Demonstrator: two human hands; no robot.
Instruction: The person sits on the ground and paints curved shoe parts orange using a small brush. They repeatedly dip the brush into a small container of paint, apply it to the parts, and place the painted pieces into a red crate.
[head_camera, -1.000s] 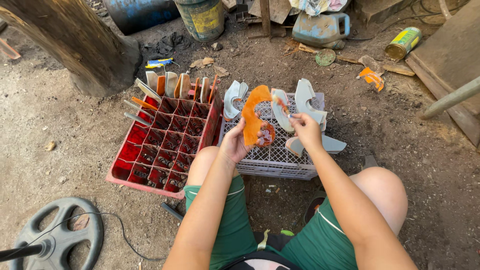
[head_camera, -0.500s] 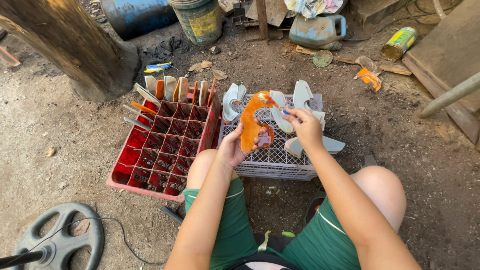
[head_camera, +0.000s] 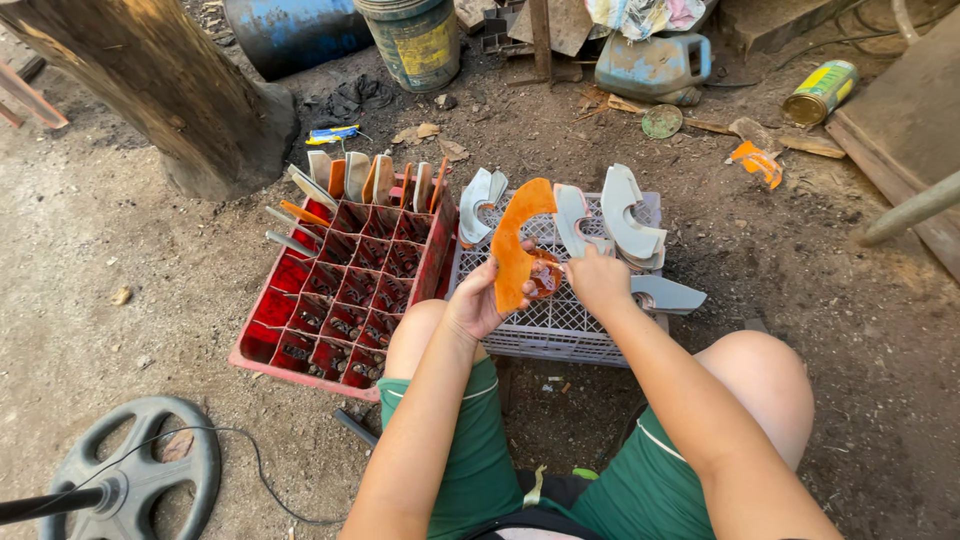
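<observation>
Left hand (head_camera: 478, 300) grips the orange curved piece (head_camera: 512, 243) by its lower edge, fingers wrapped round it, piece held upright over the grey mesh crate (head_camera: 560, 325). Right hand (head_camera: 598, 280) is closed near the piece's lower right side, fingertips pinched on something small and brownish-orange there — can't tell if it's a rag, a pad or part of the piece.

Doing it well, as I judge it: keep the left grip low and firm so the piece doesn't twist, work the right hand along the curve rather than across it, and stay over the crate so anything dropped lands on the mesh, not the dirt.

The piece: flat, crescent or C-shaped, orange all over with a slightly mottled surface, wider at the bottom, inner curve facing right. Looks rigid — thin plate, probably light enough for one hand.

Around it: several grey pieces (head_camera: 630, 215) of the same curved shape lie on the far and right part of the mesh crate, one hanging off the right edge. Left of that, touching it, a red divided crate (head_camera: 335, 290) with small dark parts in the cells and more flat pieces — white, orange, grey — standing along its far edge. Wheel-shaped grey disc (head_camera: 135, 470) near left on the ground.
</observation>
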